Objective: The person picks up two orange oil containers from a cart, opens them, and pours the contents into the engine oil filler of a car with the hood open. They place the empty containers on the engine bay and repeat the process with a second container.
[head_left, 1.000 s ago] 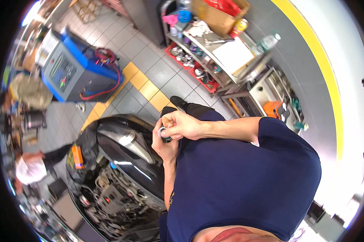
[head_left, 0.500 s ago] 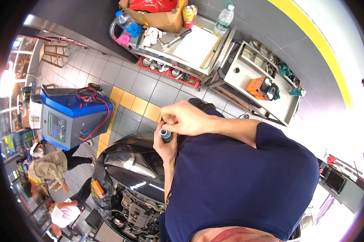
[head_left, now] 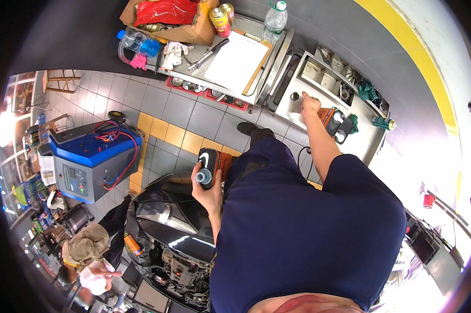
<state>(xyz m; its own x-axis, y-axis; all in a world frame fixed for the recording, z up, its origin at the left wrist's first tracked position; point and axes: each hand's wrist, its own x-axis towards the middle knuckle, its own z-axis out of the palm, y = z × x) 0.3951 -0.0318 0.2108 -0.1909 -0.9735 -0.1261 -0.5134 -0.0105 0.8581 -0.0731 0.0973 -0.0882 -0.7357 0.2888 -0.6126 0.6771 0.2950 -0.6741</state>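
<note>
My left hand (head_left: 208, 194) is wrapped around an orange-and-black bottle (head_left: 207, 156), whose grey neck (head_left: 202, 177) points toward the lower left. Over the steel cart on the right, my right arm is stretched out. The right hand (head_left: 311, 104) has its index finger extended and its other fingers partly hidden; nothing shows in it. Beside that fingertip, apart from it, a small round black cap (head_left: 295, 96) lies on the cart top (head_left: 293, 108). Close to my right wrist stands another orange-and-black container (head_left: 329, 121).
A black car (head_left: 167, 221) with an exposed engine bay (head_left: 175, 274) is at lower left. Beyond it stands a blue-grey machine (head_left: 92, 161) with hoses. The far bench holds a clipboard (head_left: 238, 61), tools and bottles. Two people work at lower left. A spray can (head_left: 384, 123) lies on the cart.
My right hand has left the bottle's neck and reached right to the cart. My left hand has stayed around the bottle, now tilted so its side shows. The view has shifted.
</note>
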